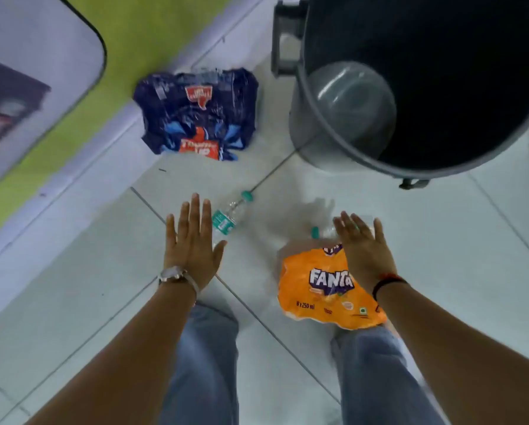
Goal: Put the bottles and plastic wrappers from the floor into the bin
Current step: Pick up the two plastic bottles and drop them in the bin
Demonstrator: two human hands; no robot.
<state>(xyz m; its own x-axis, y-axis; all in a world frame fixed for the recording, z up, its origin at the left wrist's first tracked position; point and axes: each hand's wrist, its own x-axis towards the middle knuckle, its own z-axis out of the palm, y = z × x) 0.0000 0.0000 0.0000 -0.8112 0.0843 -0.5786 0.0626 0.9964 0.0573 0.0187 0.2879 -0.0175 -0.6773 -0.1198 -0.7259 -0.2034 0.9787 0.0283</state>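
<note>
Nearest, a crumpled orange plastic Fanta wrapper (327, 289) flat on the pale tiled floor (441, 256), just ahead of the right knee, partly under the right hand (364, 250). Right hand spread open, palm down, gripping nothing, hovering over the wrapper's far edge and over a clear plastic bottle with a teal cap (324, 232), mostly hidden behind the fingers. Left hand (192, 240) likewise flat and empty, fingers splayed, just beside a second clear plastic bottle with a teal label and teal cap (229, 217), lying along a tile seam, neck pointing away toward the bin. Whether either hand touches anything: cannot tell. Further off, a dark blue crumpled plastic Thums Up wrapper (197, 115) against the floor's edge, where tile meets the green wall band. Farthest, at the right, a round grey plastic bin (321, 118), mouth open, interior dark, with no litter visible inside. Judging from that: barely begun, if at all. Two bottles and two wrappers on the floor, all four yet to go in.
</note>
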